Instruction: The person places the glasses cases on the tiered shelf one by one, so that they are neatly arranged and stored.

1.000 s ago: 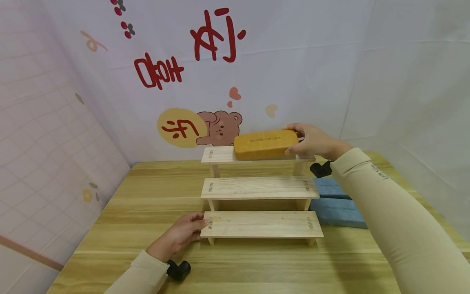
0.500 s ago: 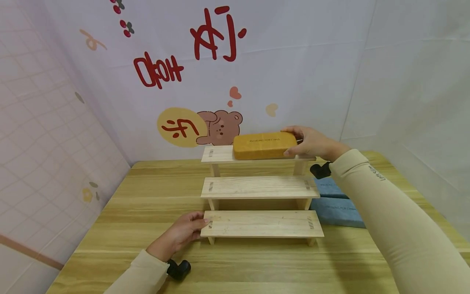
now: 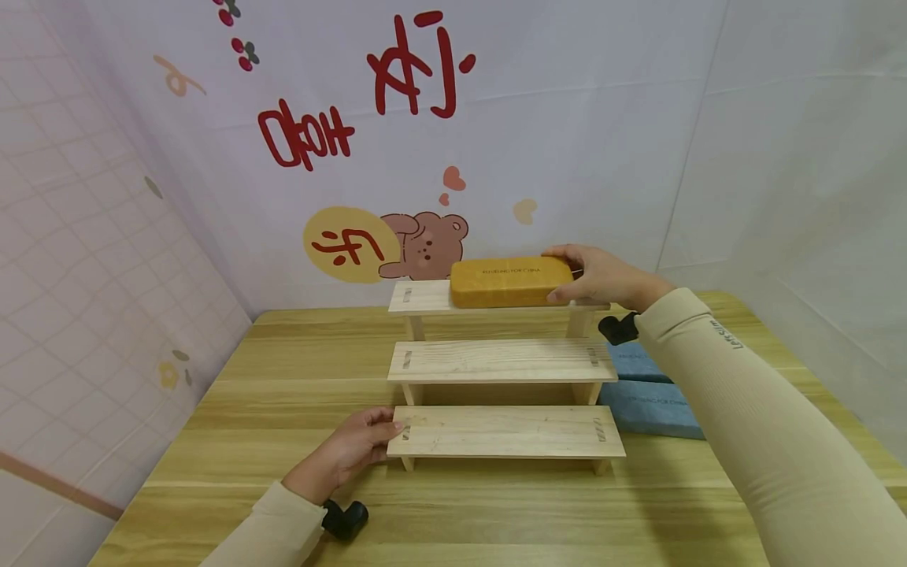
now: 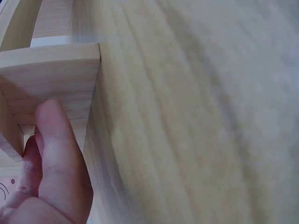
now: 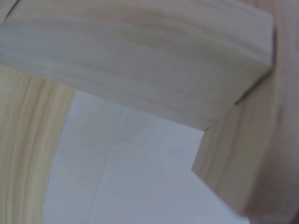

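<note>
A yellow glasses case [image 3: 510,282] with dark lettering lies on the top shelf of a three-tier wooden stand [image 3: 503,364]. My right hand [image 3: 602,276] grips the case at its right end, thumb at the front and fingers behind. With my left hand [image 3: 350,449] I hold the left end of the lowest shelf, the thumb on its upper face. In the left wrist view, fingers [image 4: 58,158] reach up along the end of that wooden shelf [image 4: 51,79]. The right wrist view shows mostly the stand's wood [image 5: 140,60]; the case is not visible there.
Two blue cases [image 3: 634,362] [image 3: 655,409] lie on the wood-grain table [image 3: 298,346] to the right of the stand, partly covered by my right sleeve. Behind the table hangs a white printed cloth [image 3: 581,118], with another side cloth [image 3: 85,276] at the left.
The yellow case has tipped slightly and settled lower onto the top shelf, my right hand moving with it. My left hand has stayed on the lowest shelf.
</note>
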Available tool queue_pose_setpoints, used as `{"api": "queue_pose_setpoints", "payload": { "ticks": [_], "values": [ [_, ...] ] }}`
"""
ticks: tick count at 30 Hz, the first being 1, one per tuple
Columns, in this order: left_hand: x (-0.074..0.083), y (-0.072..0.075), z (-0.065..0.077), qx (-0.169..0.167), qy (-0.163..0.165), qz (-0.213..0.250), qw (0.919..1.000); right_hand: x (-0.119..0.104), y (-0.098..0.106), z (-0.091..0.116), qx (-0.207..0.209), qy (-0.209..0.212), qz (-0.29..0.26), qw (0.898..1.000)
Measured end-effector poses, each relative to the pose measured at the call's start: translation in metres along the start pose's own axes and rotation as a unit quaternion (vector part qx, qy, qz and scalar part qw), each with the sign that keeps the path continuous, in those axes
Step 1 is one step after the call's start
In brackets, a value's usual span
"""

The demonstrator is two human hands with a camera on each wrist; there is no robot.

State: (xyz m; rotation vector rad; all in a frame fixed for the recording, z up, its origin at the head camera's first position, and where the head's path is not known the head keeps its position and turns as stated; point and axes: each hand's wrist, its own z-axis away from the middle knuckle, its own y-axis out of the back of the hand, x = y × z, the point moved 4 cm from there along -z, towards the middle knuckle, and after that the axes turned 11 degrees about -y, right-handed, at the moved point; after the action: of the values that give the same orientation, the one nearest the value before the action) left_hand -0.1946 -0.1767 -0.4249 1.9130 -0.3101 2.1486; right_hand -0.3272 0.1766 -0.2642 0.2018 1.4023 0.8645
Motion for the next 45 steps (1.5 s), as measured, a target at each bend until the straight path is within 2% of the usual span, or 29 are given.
{"api": "queue_pose_setpoints", "payload": {
  "ticks": [7, 14, 24, 30, 37, 41, 45],
  "values": [
    [-0.002, -0.001, 0.0, 0.005, 0.005, -0.007, 1.0, 0.0, 0.0, 0.002, 0.002, 0.0, 0.012, 1.0],
    [-0.001, -0.002, 0.0, 0.008, 0.006, -0.011, 0.9999, -0.001, 0.003, 0.009, 0.05, 0.031, 0.052, 0.997],
    [0.001, -0.002, -0.001, 0.005, 0.015, -0.013, 0.9998, 0.007, 0.008, 0.031, 0.113, 0.083, 0.007, 0.99],
    [0.003, -0.002, -0.002, 0.011, 0.022, -0.021, 0.9995, 0.019, 0.01, 0.048, 0.153, 0.099, -0.015, 0.983],
    [0.003, -0.002, -0.002, 0.011, 0.013, -0.022, 0.9996, 0.04, 0.017, 0.072, 0.189, 0.112, -0.018, 0.975],
    [0.003, -0.002, -0.001, 0.012, 0.012, -0.018, 0.9997, 0.055, 0.019, 0.083, 0.194, 0.13, -0.018, 0.972],
    [0.004, -0.002, -0.001, 0.012, 0.013, -0.014, 0.9998, 0.072, 0.021, 0.092, 0.178, 0.142, -0.035, 0.973]
  ]
}}
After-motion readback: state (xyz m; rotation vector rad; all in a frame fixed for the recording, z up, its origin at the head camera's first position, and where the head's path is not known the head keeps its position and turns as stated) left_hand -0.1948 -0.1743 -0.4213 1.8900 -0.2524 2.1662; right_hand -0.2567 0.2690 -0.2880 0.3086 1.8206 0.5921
